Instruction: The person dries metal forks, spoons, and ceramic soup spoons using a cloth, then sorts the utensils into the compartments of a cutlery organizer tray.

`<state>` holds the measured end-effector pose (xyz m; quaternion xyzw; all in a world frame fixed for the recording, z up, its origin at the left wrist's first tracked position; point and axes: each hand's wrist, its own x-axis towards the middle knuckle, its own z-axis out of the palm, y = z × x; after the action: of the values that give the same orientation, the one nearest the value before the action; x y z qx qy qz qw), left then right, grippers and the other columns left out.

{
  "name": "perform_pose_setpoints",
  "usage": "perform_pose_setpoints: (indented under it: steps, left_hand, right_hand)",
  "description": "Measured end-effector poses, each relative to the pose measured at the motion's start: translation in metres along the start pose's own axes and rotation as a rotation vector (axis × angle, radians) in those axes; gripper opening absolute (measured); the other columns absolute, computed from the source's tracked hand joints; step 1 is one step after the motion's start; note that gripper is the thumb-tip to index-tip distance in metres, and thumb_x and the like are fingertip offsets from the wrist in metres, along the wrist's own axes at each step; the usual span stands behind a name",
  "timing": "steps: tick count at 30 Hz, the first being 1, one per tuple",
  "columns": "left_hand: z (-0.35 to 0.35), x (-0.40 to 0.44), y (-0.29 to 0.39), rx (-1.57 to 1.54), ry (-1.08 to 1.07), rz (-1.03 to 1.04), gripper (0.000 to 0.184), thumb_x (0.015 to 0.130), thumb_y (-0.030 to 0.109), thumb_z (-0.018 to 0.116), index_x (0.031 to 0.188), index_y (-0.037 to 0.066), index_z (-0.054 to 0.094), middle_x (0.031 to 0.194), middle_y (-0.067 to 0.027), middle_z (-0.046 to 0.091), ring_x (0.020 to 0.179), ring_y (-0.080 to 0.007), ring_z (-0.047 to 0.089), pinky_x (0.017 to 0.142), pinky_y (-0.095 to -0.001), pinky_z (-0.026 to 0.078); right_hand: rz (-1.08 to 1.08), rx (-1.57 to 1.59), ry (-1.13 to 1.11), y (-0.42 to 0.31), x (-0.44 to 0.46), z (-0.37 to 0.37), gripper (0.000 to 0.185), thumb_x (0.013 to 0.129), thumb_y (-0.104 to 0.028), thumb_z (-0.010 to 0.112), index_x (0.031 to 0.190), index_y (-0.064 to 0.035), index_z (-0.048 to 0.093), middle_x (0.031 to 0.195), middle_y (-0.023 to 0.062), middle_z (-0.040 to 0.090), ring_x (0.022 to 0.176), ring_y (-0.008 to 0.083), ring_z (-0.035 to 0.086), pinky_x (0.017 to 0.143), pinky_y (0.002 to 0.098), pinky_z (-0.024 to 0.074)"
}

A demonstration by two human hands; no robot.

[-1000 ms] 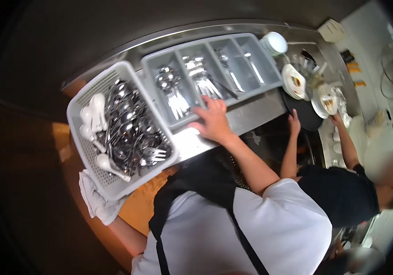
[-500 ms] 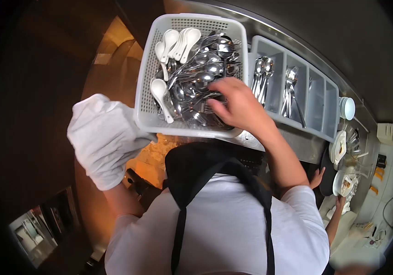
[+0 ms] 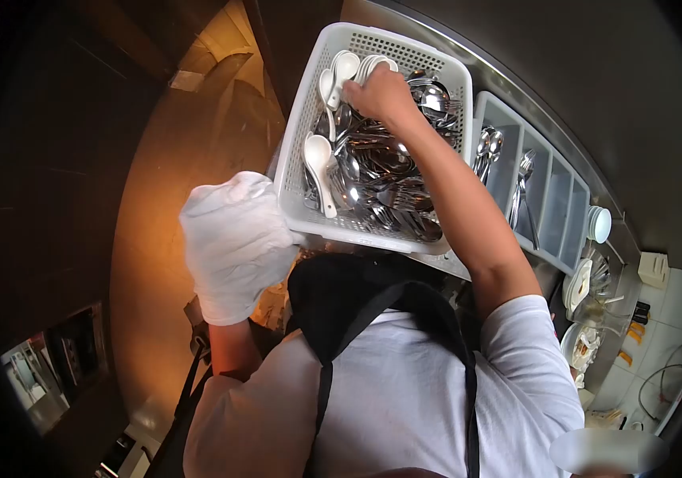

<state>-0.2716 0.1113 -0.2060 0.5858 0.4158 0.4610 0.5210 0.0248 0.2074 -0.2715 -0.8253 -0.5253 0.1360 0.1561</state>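
A white perforated plastic basket (image 3: 293,171) holds a heap of metal spoons and forks (image 3: 392,199). White soup spoons lie along its left side, one of them (image 3: 319,163) alone near the front. At the back of the basket my right hand (image 3: 381,95) reaches down with curled fingers over the handles of a cluster of white soup spoons (image 3: 377,64); the bowls show beyond the fingers. My left hand is wrapped in a white cloth (image 3: 233,235), beside the basket's front left corner. The cloth hides its fingers.
A grey divided cutlery tray (image 3: 552,191) stands right of the basket, with metal spoons (image 3: 487,151) and forks (image 3: 522,187) in separate compartments. Small pale bowls (image 3: 599,225) sit stacked beyond it. Plates with food remains (image 3: 582,342) and glasses stand farther right. A metal wall edges the back.
My right hand has moved from the metal cutlery back and left onto the white soup spoons. The view has shifted, and another person's hands at the right no longer show clearly.
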Motion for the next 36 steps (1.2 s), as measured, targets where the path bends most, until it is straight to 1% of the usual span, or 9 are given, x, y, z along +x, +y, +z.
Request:
perform_pose_setpoints:
  steps: [3, 7, 9, 12, 16, 19, 27, 30, 36]
  left_hand:
    - [-0.003, 0.004, -0.005, -0.106, -0.034, -0.064, 0.010, 0.076, 0.001, 0.069, 0.084, 0.002, 0.063, 0.083, -0.0028, 0.062, 0.075, -0.0147, 0.061, 0.069, -0.0256, 0.049]
    - [-0.012, 0.003, -0.008, -0.230, -0.021, -0.129, 0.007, 0.077, 0.003, 0.068, 0.082, 0.005, 0.063, 0.080, -0.0012, 0.061, 0.072, -0.0148, 0.061, 0.067, -0.0269, 0.049]
    - [-0.016, -0.002, -0.007, -0.292, 0.021, -0.162, 0.006, 0.077, 0.004, 0.068, 0.081, 0.007, 0.063, 0.078, -0.0004, 0.061, 0.071, -0.0148, 0.061, 0.066, -0.0275, 0.049]
    - [-0.016, -0.009, 0.003, -0.480, 0.121, -0.263, 0.005, 0.078, 0.005, 0.068, 0.079, 0.009, 0.063, 0.076, 0.0008, 0.061, 0.069, -0.0148, 0.060, 0.064, -0.0285, 0.049]
    - [0.006, -0.006, 0.037, -1.191, 0.194, -0.772, 0.006, 0.079, 0.007, 0.067, 0.076, 0.011, 0.063, 0.073, 0.0024, 0.060, 0.066, -0.0149, 0.060, 0.062, -0.0298, 0.049]
    - [0.019, -0.004, 0.048, -1.400, 0.094, -1.028, 0.006, 0.080, 0.008, 0.066, 0.077, 0.012, 0.063, 0.074, 0.0025, 0.060, 0.067, -0.0151, 0.060, 0.063, -0.0306, 0.049]
    - [0.009, -0.001, 0.005, 0.360, -0.514, 0.338, 0.010, 0.086, 0.004, 0.062, 0.096, 0.006, 0.063, 0.092, -0.0027, 0.062, 0.081, -0.0165, 0.062, 0.075, -0.0319, 0.051]
    - [0.024, -0.012, -0.006, 0.653, -0.574, 0.513, 0.015, 0.088, 0.003, 0.060, 0.102, 0.004, 0.062, 0.099, -0.0046, 0.063, 0.086, -0.0170, 0.063, 0.079, -0.0325, 0.051]
    - [0.075, -0.003, -0.053, 0.703, -0.485, 0.613, 0.024, 0.092, 0.000, 0.057, 0.116, 0.000, 0.062, 0.113, -0.0085, 0.065, 0.097, -0.0180, 0.065, 0.088, -0.0335, 0.052]
  right_hand:
    - [0.131, -0.057, -0.160, -0.015, 0.034, 0.010, 0.094, 0.078, -0.064, 0.074, 0.119, 0.0180, 0.054, 0.112, 0.0263, 0.069, 0.108, 0.0383, 0.068, 0.093, 0.0410, 0.0546]
    - [0.045, -0.164, -0.540, -0.022, 0.062, 0.004, 0.126, 0.066, -0.079, 0.074, 0.137, 0.0198, 0.041, 0.124, 0.0274, 0.064, 0.109, 0.0326, 0.069, 0.095, 0.0358, 0.0531]
    - [0.132, -0.243, -0.466, -0.025, 0.048, 0.008, 0.134, 0.069, -0.074, 0.074, 0.149, 0.0172, 0.018, 0.130, 0.0269, 0.061, 0.118, 0.0340, 0.063, 0.100, 0.0373, 0.0486]
    - [0.313, -0.180, -0.354, -0.035, 0.033, 0.018, 0.133, 0.073, -0.062, 0.074, 0.152, 0.0158, 0.001, 0.135, 0.0253, 0.059, 0.128, 0.0354, 0.057, 0.105, 0.0460, 0.0425]
    - [0.288, -0.215, -0.362, -0.047, 0.030, 0.012, 0.108, 0.080, -0.043, 0.069, 0.151, 0.0177, 0.015, 0.136, 0.0218, 0.060, 0.125, 0.0320, 0.060, 0.105, 0.0557, 0.0263]
    - [0.295, -0.195, -0.312, -0.042, 0.043, 0.007, 0.097, 0.082, -0.039, 0.066, 0.148, 0.0173, 0.022, 0.134, 0.0201, 0.061, 0.121, 0.0314, 0.062, 0.106, 0.0561, 0.0272]
    - [0.281, -0.022, -0.174, -0.019, 0.037, -0.014, 0.062, 0.082, -0.021, 0.067, 0.130, 0.0149, 0.050, 0.129, 0.0252, 0.063, 0.122, 0.0317, 0.063, 0.102, 0.0481, 0.0403]
    - [0.217, 0.045, -0.131, 0.003, 0.036, -0.032, 0.070, 0.078, -0.019, 0.072, 0.131, 0.0163, 0.045, 0.119, 0.0287, 0.066, 0.111, 0.0351, 0.067, 0.093, 0.0357, 0.0512]
    - [-0.031, 0.669, 0.041, 0.012, -0.068, -0.107, 0.084, 0.077, -0.010, 0.072, 0.147, 0.0120, 0.031, 0.104, 0.0219, 0.070, 0.089, 0.0259, 0.070, 0.088, 0.0366, 0.0535]
